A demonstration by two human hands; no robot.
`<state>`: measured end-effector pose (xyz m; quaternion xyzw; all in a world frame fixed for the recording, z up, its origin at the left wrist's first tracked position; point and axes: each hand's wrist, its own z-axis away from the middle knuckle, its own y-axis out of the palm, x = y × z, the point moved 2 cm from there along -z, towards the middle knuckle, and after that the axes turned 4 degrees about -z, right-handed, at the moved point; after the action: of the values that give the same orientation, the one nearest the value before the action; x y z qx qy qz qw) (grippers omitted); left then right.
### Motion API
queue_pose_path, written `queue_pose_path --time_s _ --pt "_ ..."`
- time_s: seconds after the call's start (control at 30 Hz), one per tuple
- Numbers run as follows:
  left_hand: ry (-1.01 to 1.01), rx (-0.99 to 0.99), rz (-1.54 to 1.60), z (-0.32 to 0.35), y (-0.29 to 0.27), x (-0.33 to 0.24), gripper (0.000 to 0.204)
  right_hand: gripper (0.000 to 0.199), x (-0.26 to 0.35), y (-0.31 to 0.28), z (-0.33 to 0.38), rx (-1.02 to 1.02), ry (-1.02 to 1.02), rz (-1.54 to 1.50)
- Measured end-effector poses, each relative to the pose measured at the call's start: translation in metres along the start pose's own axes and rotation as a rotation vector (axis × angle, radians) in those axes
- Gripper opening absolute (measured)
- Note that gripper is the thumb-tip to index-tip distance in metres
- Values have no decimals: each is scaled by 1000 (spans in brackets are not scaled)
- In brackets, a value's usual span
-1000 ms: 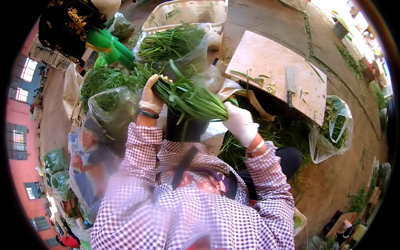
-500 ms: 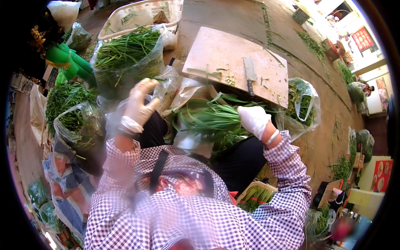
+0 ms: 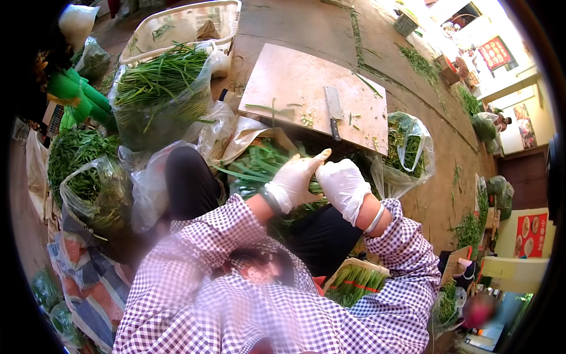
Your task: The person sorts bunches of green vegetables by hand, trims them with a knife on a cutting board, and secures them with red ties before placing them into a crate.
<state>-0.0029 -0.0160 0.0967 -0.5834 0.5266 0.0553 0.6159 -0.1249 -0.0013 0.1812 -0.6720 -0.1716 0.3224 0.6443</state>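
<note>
**Green Stalks Gathered in Both Gloved Hands**

At the far left, clear bags of leafy greens (image 3: 88,171) are seen piled on the ground, and a larger bag of long green stalks (image 3: 159,94) is propped against a white basket (image 3: 177,23). Much stock is thus judged already bagged. At centre, a bunch of green stalks (image 3: 259,168) is held over the lap: the left hand (image 3: 295,183) is closed around it with the thumb raised, and the right hand (image 3: 344,187) is wrapped over the same bunch, fingers curled. Loose stalks lie beneath, judged yet to be handled. Beyond the hands, a pale cutting board (image 3: 295,88) with a cleaver (image 3: 335,109) and scraps is noted. To the right, a further bag of greens (image 3: 407,147) stands open. The floor is bare concrete, littered with trimmings; an open-fronted market area is seen at right.
</note>
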Motion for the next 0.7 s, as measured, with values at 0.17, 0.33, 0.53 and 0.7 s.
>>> queue_pose_path --time_s 0.17,0.33,0.53,0.7 --pt "-259 -64 12 26 10 87 41 2 -61 -11 12 6 99 -26" --pt "-754 213 -267 64 23 183 26 22 -160 -27 1 -57 400 -150" --pt "-717 412 -238 75 37 174 26 28 -202 67 -106 -222 760 -290" --pt "-568 250 27 82 -25 128 41 21 -185 146 -133 329 508 -82"
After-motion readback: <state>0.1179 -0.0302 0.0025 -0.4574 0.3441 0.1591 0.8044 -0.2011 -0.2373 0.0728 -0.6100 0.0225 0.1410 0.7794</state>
